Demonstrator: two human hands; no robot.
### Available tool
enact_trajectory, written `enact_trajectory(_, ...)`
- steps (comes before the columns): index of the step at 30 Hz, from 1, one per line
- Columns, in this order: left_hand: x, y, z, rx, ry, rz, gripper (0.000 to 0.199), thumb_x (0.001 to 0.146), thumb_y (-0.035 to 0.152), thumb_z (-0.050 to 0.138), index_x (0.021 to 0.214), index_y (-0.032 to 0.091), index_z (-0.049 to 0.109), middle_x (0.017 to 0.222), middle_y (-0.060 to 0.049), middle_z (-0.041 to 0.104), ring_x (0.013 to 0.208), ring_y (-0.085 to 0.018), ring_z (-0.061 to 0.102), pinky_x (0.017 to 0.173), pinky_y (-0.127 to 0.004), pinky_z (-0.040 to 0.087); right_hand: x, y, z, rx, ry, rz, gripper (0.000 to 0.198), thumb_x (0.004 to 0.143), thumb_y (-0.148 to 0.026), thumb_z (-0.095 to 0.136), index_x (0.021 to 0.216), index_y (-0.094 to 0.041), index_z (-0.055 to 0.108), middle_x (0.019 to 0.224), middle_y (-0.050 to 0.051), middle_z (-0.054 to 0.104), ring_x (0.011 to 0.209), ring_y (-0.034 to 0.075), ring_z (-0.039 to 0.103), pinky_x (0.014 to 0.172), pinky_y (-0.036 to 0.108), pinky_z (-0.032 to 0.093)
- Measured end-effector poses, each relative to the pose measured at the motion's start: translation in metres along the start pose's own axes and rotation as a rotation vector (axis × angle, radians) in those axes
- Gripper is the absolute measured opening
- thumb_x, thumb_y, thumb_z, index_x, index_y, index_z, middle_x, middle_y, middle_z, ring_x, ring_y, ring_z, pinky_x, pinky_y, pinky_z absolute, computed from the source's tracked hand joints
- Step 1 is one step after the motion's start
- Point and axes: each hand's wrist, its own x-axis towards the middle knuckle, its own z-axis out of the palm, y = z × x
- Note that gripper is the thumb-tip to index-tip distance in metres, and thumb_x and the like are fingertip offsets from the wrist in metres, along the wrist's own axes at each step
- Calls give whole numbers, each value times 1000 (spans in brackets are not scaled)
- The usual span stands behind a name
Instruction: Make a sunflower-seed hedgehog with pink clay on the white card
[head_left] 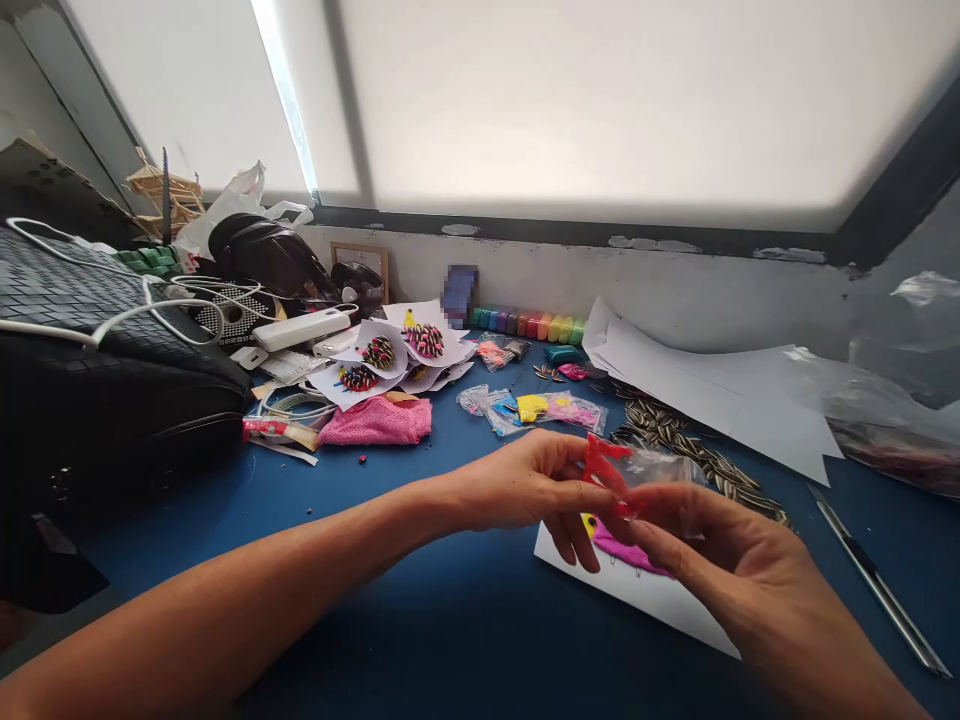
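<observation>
Student: In the head view, where is the red clay (600, 462)?

Tutor: Between the two hands, above a white sheet (675, 612) bearing a magenta shape (626, 548), and beside a crumpled clear bag (664, 468). Whether any clay lies inside that bag cannot be told.

Student: And the grip?

Tutor: The left hand (534, 482) has thumb and fingers pressed together on the red clay. The right hand (757, 562) has thumb and forefinger closed at its lower end, with the clear bag gathered under the fingers; blur obscures the exact contact.

Student: Which other containers appear?

Tutor: Beyond the hands, small clear bags (501, 410) hold blue, yellow and pink clay. Farther back, another bag (493, 350) holds something orange-pink. At far right, a large clear bag (896, 425) has dark reddish contents, indistinct. Striped seeds (675, 436) lie loose on the blue desk (420, 610).
</observation>
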Motion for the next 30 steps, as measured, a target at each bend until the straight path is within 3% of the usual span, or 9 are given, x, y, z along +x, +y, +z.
enact_trajectory(4, 1, -2, 0, 15, -6, 2, 42, 85, 52, 73, 97, 16, 58, 85, -4, 67, 57, -11, 67, 58, -22, 53, 1, 7, 1, 9, -13, 12, 41, 67, -57, 80, 94, -26, 80, 86, 6, 78, 84, 25, 74, 74, 32, 61)
enact_trajectory(11, 0, 1, 0, 26, -44, 25, 20, 94, 33, 64, 99, 16, 56, 82, -2, 65, 54, -9, 65, 55, -20, 51, -2, 7, 1, -104, 4, -27, 39, 69, -62, 75, 79, -24, 79, 81, 6, 77, 80, 24, 73, 72, 31, 59)
enact_trajectory(16, -1, -2, -1, 64, -24, 26, 23, 95, 37, 63, 100, 16, 56, 86, -3, 65, 55, -10, 66, 55, -20, 52, -2, 5, 3, -95, 8, 10, 48, 64, -65, 74, 91, -27, 82, 88, 7, 79, 83, 27, 73, 73, 35, 60)
enact_trajectory(23, 1, -4, 2, 65, -15, 4, 22, 97, 36, 61, 101, 15, 56, 76, -2, 65, 57, -12, 69, 56, -19, 53, 0, 8, 2, -107, 5, 16, 42, 65, -64, 74, 84, -29, 83, 84, 6, 78, 82, 27, 72, 75, 38, 57)
enact_trajectory(30, 1, -2, 6, 74, -1, 26, 17, 101, 32, 54, 98, 15, 56, 83, -2, 64, 55, -8, 67, 54, -16, 51, -3, 4, 1, -126, -20, 59, 49, 62, -70, 71, 83, -27, 81, 90, 7, 77, 93, 31, 68, 84, 43, 53)
